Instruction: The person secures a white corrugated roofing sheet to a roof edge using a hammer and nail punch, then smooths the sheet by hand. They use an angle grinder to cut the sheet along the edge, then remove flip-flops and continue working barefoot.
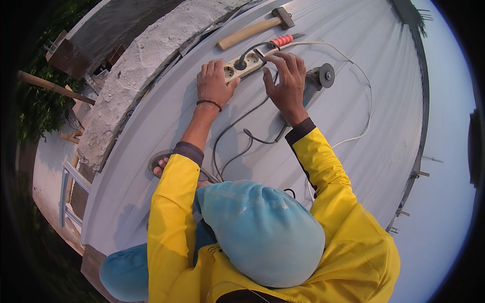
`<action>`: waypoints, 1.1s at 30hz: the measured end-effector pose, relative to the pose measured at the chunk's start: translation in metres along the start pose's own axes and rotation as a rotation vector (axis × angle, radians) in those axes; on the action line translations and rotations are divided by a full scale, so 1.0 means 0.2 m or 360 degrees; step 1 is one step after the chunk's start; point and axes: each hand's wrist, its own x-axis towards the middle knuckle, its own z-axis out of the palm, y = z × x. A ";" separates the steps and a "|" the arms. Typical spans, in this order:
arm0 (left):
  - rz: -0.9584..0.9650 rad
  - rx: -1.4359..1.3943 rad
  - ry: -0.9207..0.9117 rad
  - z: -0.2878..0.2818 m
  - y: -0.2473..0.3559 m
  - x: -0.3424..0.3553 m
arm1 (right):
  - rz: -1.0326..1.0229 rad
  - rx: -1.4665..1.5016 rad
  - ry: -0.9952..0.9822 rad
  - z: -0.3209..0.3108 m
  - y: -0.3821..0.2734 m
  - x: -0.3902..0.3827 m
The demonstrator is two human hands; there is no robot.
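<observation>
power strip: the white power strip (243,64) lies on the sloped grey metal roof (151,166) at about 12 o'clock from the person; a dark plug (240,64) sits in a middle socket

left hand: left hand (214,83) lies flat with fingers spread, pinning the strip's 9 o'clock end; not clenched

right hand: right hand (288,83) has curled fingers resting on the strip's 3 o'clock end, over the dark cable (237,121); can't tell if it's actually pinching anything

snag risk: honestly the looped cable and the white cord (361,96) could catch a sleeve and drag the strip downslope

slide risk: angle grinder (317,78) at 1 o'clock, hammer (255,29) and red-handled screwdriver (284,40) sit loose; a nudge might send them sliding
</observation>
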 end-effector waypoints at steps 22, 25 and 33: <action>0.0067 0.0505 0.0187 0.17 0.05 -0.03 | -0.0867 -0.0194 -0.1361 0.33 0.12 0.33; 0.0087 0.0659 0.0179 0.20 0.05 -0.01 | -0.0837 -0.0263 -0.1344 0.33 0.13 0.31; -0.0011 0.0544 0.0139 0.19 0.05 0.01 | -0.1101 -0.0389 -0.1440 0.39 0.15 0.37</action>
